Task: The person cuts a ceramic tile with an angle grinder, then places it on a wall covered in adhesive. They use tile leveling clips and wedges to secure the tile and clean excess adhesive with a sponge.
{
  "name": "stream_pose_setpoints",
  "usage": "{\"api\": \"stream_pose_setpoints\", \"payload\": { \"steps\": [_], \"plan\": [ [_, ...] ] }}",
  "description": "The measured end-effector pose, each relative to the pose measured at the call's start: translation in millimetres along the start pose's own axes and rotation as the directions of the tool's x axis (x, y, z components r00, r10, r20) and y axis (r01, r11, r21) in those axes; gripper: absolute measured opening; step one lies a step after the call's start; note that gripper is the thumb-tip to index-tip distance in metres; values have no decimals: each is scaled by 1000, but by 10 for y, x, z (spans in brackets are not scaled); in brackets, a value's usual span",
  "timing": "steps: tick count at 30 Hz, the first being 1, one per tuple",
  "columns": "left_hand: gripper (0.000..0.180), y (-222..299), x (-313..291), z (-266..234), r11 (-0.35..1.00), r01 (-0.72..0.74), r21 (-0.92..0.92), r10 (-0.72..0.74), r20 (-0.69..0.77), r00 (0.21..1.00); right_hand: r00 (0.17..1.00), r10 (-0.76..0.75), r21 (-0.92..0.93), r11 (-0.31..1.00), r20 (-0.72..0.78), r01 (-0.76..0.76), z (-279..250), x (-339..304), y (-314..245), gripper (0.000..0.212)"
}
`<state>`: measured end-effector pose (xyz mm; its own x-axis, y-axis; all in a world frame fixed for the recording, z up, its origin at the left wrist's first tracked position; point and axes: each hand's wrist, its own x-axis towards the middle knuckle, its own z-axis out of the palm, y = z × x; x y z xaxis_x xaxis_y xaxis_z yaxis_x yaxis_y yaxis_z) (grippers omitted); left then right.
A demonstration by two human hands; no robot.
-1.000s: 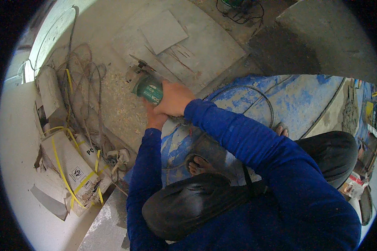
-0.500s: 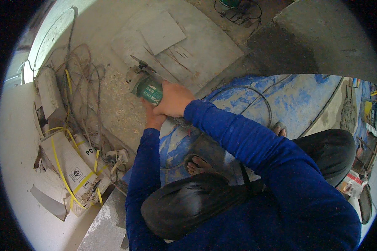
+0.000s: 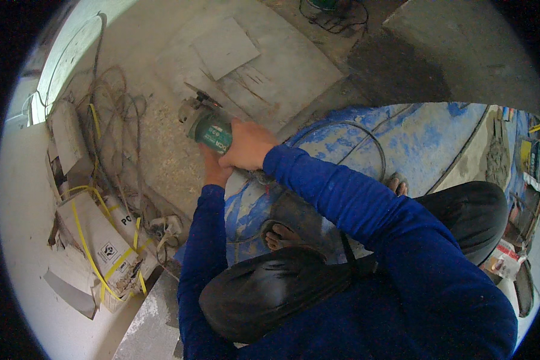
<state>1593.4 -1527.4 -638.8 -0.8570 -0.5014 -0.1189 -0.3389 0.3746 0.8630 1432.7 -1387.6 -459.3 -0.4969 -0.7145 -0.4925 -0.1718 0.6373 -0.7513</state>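
A green angle grinder [image 3: 213,133] with a dusty metal head is held in both of my hands. My right hand [image 3: 252,144] wraps round the body from the right, fingers closed. Below it my left hand [image 3: 215,167] grips the underside, its fingers partly hidden by the tool. The thin cutting disc [image 3: 197,90] points up and left, at the left edge of a large pale slab [image 3: 309,63]. Whether the disc touches the slab I cannot tell. A smaller pale tile [image 3: 227,48] lies on the slab, beside several dark, narrow cut marks or slivers.
Tangled cables [image 3: 117,99] and cartons with yellow straps [image 3: 96,234] line the left wall. A blue, dust-stained sheet [image 3: 414,135] with a black hose [image 3: 381,150] covers the floor on the right. My bent legs and sandalled feet are close below the grinder. Packages [image 3: 504,261] stand far right.
The surroundings have shifted slightly left in view. Relative to the slab, the grinder sits a touch farther right. Both hands keep the same grip.
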Motion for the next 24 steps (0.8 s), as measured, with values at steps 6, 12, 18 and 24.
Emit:
{"api": "stream_pose_setpoints", "payload": {
  "steps": [6, 12, 18, 24],
  "plan": [
    [79, 123, 22, 25, 553, 333, -764, -325, 171, 930, 999, -49, 11, 999, 14, 49, -6, -55, 59, 74],
    [70, 77, -15, 25, 770, 160, -618, -129, 95, 987, 1000, 9, 11, 1000, 5, -9, 7, -76, 83, 74],
    [57, -353, 61, 66, 833, 167, -528, -160, 59, 985, 999, -28, 27, 999, 36, 27, -17, -119, 146, 73],
    [47, -567, 5, -1, 944, 50, -326, -34, 55, 998, 999, -18, 37, 999, 42, 16, -8, -148, 194, 73]
  ]
}}
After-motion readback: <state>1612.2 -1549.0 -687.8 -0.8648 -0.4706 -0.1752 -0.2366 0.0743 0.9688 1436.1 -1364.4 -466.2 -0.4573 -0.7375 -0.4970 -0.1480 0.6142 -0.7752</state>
